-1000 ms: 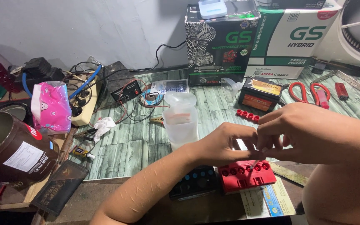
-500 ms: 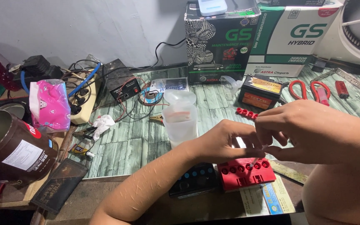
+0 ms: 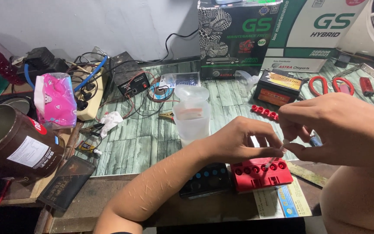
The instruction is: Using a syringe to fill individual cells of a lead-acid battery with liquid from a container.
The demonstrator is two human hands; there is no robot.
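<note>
A red battery top (image 3: 256, 177) with a row of round holes lies at the table's near edge. A thin white tube (image 3: 273, 158) slants down into one of its right-hand holes. My right hand (image 3: 338, 128) pinches the tube's upper end between thumb and fingers. My left hand (image 3: 241, 143) reaches across from the left with fingers curled, its fingertips against the same upper end. Left of the red top, partly under my left wrist, sits a black block with blue dots (image 3: 204, 178).
A translucent plastic cup (image 3: 191, 122) stands just behind my left hand. Behind it are a red cap strip (image 3: 265, 112), a small black battery (image 3: 278, 86), red scissors (image 3: 329, 85) and two tall cartons (image 3: 234, 39). At the left are a brown can (image 3: 11, 145), a pink tissue pack (image 3: 56, 100) and a power strip (image 3: 88, 103).
My right hand has lifted and drawn a little to the right, so more of the white tube shows above the red top. My left hand stays by the tube.
</note>
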